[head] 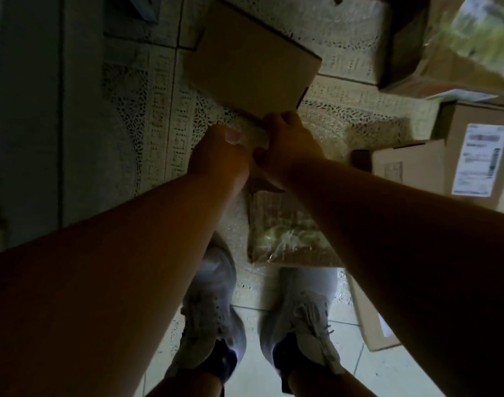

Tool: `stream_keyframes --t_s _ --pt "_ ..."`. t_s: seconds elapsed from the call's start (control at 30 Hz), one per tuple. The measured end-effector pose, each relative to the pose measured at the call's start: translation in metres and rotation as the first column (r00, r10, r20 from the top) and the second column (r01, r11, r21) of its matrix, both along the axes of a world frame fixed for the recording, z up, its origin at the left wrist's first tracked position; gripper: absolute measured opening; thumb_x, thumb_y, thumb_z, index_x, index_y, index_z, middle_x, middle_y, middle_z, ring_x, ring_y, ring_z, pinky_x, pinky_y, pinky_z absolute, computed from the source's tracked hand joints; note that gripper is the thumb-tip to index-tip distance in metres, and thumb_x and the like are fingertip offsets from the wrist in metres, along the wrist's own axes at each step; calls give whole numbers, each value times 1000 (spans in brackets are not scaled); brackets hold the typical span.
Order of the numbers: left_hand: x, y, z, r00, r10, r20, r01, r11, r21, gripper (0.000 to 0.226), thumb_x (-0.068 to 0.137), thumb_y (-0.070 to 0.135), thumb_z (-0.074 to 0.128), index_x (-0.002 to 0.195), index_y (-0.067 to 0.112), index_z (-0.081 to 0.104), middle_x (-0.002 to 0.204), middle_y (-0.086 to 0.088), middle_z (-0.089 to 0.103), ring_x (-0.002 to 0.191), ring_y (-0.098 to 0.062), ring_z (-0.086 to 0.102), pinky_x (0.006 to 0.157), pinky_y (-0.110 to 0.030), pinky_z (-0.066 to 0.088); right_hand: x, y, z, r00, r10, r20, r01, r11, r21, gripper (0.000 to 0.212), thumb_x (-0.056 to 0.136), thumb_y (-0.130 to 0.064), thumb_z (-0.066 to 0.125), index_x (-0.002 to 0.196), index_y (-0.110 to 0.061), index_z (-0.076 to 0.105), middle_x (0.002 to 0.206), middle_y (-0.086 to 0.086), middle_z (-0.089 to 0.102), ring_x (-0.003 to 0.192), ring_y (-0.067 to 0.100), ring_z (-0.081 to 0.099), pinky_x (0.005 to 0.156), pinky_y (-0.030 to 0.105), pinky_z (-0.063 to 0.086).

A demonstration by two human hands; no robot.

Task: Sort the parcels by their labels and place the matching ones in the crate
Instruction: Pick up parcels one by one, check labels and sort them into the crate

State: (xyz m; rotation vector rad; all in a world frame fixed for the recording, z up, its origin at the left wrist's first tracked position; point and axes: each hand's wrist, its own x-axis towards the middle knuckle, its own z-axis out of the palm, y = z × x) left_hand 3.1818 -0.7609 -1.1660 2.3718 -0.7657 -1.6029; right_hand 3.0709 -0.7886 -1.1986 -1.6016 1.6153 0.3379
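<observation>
I am looking straight down in dim light. A plain brown cardboard parcel [253,58] is held out in front of me above the floor, with no label on the face I can see. My left hand [216,156] and my right hand [288,147] close together on its near edge. A pale, bubble-wrap-like patch [249,137] shows between the thumbs. Under my wrists a film-wrapped parcel [288,233] lies on the floor. No crate is in view.
A patterned mat [147,110] covers the tiled floor. At the right stand a box with a white shipping label [480,159], a smaller box [402,167] and a large plastic-wrapped box [460,38]. Another box [371,319] sits by my right shoe [302,325].
</observation>
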Motion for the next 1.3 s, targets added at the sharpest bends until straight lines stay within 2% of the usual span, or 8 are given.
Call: stream_keyframes --t_s 0.27,0.4,0.47,0.57,0.77,0.9,1.13,1.3 --pt "22 -3 -5 987 -122 106 115 991 70 36 100 16 47 136 18 47 127 -4 55 107 -21 56 81 -32 46 14 -10 9 994 -103 25 99 987 123 33 93 -34 62 122 -20 57 94 0 54 92 22 56 67 28 42" --pt "28 -1 -16 989 -63 134 36 981 190 51 99 20 51 147 14 34 143 -12 46 120 -29 54 81 -33 43 4 -24 7 987 -111 -115 94 985 -146 48 92 -32 58 135 -14 47 125 11 51 117 31 50 94 48 48" --pt "27 -6 -22 997 -39 65 23 971 236 51 101 20 52 148 12 34 146 -12 45 127 -30 50 93 -34 44 5 -27 -2 974 -181 -136 173 982 -74 59 89 -32 62 141 -15 40 137 13 45 126 35 46 101 52 46" --pt "24 -12 -32 999 50 -13 -47 980 192 46 98 20 57 140 6 46 138 -18 55 117 -31 58 100 -43 49 18 -25 -8 897 -441 1 436 887 156 65 86 -37 68 140 -19 39 135 11 50 121 35 53 99 51 50" --pt "23 -4 -3 965 212 155 -228 969 92 37 97 34 51 123 11 62 121 -17 64 108 -36 62 93 -44 50 2 -25 35 852 -523 23 517 849 111 52 95 -43 57 137 -15 47 128 9 57 115 31 59 90 34 49" --pt "-8 -5 99 954 284 102 -278 958 -63 38 100 30 49 137 21 50 112 -3 55 99 -26 56 86 -39 48 -23 -18 123 876 -476 79 479 878 -18 36 102 -40 47 125 -18 63 97 0 59 76 13 61 61 20 38" --pt "-45 0 344 971 230 64 -193 915 -354 57 97 21 53 148 26 28 138 -6 53 97 -19 54 59 -19 37 -59 -4 350 851 -477 220 522 813 -256 30 102 -35 46 113 -17 67 109 10 65 94 27 64 81 34 49" --pt "-26 6 524 995 6 98 43 875 -482 63 97 17 54 152 26 24 146 -5 48 122 -23 53 83 -25 42 -62 3 538 795 -465 389 589 744 -315 23 101 -30 51 113 -14 63 106 5 66 92 18 60 68 24 32"
